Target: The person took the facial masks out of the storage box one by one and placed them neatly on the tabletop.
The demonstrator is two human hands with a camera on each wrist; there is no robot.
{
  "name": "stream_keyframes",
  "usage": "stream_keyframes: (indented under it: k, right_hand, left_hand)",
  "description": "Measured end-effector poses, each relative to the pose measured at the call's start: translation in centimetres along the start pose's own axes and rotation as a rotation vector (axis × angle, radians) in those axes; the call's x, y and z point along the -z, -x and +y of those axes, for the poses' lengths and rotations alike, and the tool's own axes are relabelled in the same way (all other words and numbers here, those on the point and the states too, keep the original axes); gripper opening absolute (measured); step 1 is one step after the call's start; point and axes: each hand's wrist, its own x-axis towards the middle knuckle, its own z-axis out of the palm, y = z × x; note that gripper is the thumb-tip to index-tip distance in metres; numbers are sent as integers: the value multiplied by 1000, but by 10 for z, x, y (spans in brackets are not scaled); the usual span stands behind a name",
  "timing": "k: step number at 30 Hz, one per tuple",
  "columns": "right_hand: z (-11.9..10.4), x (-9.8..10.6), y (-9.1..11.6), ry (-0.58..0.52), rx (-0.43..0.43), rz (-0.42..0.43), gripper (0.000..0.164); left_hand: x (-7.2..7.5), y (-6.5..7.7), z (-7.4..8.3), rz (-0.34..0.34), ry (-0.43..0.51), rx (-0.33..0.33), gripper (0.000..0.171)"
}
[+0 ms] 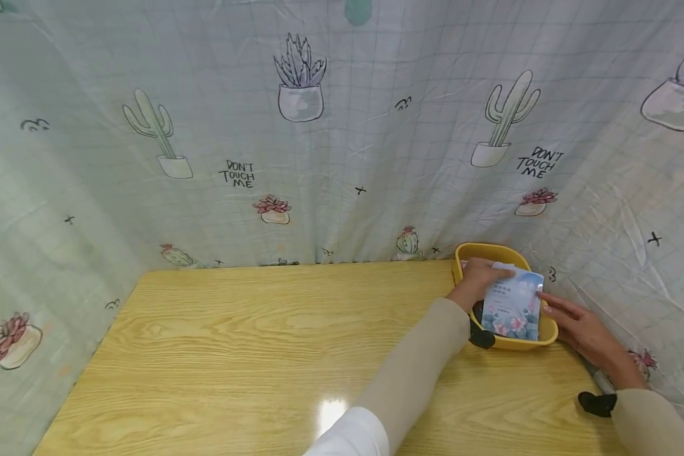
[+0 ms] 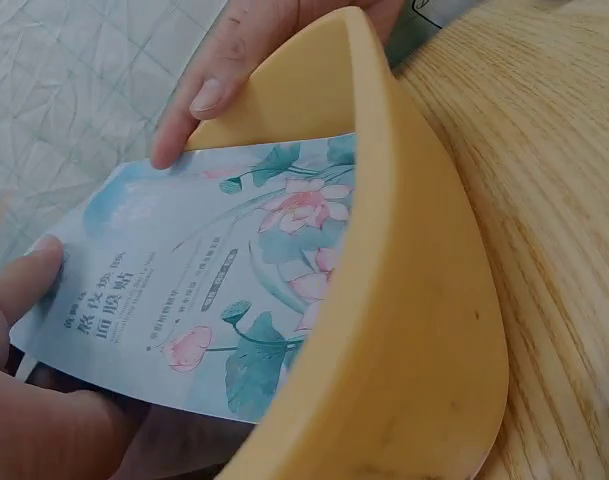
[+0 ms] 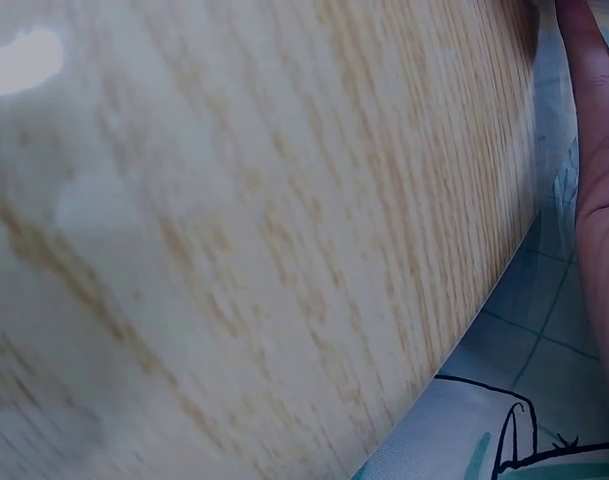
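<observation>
A pale blue face mask packet (image 1: 513, 305) printed with pink lotus flowers stands tilted in a yellow plastic bin (image 1: 519, 344) at the table's right back corner. My left hand (image 1: 477, 280) pinches the packet's upper left edge, thumb on the printed front and the other fingers behind it. On the other side my right hand (image 1: 589, 335) reaches over the bin's rim, its fairly straight fingertips at the packet's right edge. The packet's lower end is hidden behind the bin's wall (image 2: 424, 270) in the left wrist view. Only the side of the right hand (image 3: 599, 150) shows in the right wrist view.
The wood-grain table (image 1: 251, 354) stretches left and forward of the bin. A cactus-print curtain (image 1: 342, 152) hangs along the back and both sides, close to the bin. Something dark lies inside the bin beneath the packet. Black straps (image 1: 597, 404) sit at both wrists.
</observation>
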Motion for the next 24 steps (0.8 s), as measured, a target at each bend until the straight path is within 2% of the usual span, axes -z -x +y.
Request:
stream_keyframes:
  k: [6, 11, 14, 17, 24]
  right_hand:
    - [-1, 1, -3, 48, -25, -13, 46]
    - [-8, 2, -3, 115, -77, -7, 47]
    - [-10, 3, -1, 117, -65, -18, 47]
    - [-10, 3, 0, 100, -35, -31, 47]
    - [-9, 3, -2, 21, -18, -58, 45]
  left_hand:
    - [7, 2, 4, -45, -27, 14, 15]
    - [11, 4, 6, -97, 62, 4, 9]
    - [14, 6, 5, -145, 108, -7, 8]
    - [19, 9, 4, -185, 108, -39, 13]
    - [29, 11, 4, -142, 90, -108, 21]
